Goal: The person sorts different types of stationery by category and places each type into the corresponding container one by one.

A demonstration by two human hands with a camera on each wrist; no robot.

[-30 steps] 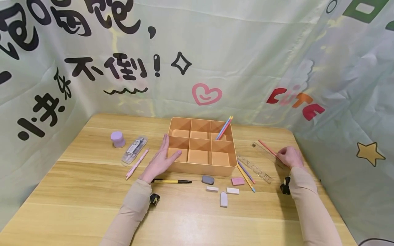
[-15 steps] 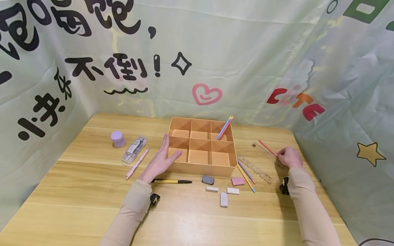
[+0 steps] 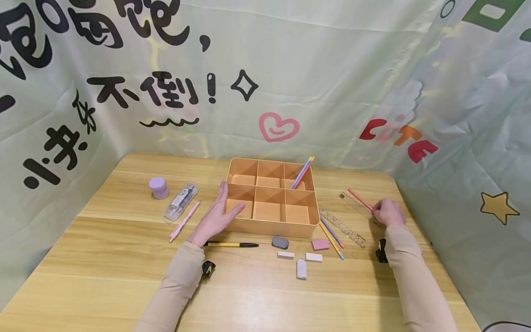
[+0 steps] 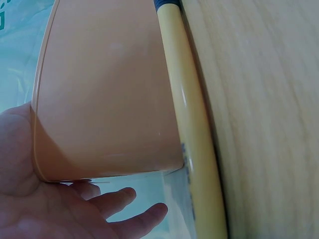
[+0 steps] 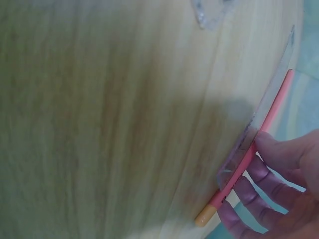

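My left hand (image 3: 213, 219) lies against the left side of an orange six-compartment organizer box (image 3: 265, 228). Its thumb reaches over the front left compartment, and in the left wrist view the fingers (image 4: 142, 219) extend loosely past the box wall. On the right of the table, my right hand (image 3: 389, 212) pinches a coral-red pencil (image 3: 360, 199) between thumb and fingers. The right wrist view shows the pencil's orange end (image 5: 205, 216) sticking out below the fingers. Right beside that pencil is a clear ruler (image 5: 271, 94).
Two pencils (image 3: 302, 173) lean in the back right compartment. A stencil ruler (image 3: 343, 228), two pencils (image 3: 331, 237) and several erasers (image 3: 301, 269) lie right and front of the box. A yellow pen (image 3: 232, 245), pink pen (image 3: 185, 221), clear case (image 3: 181, 203) and purple jar (image 3: 159, 187) are leftward.
My right hand and forearm have shifted slightly to the left, the pencil still pinched and almost in the same place. The left hand and the box have not moved.
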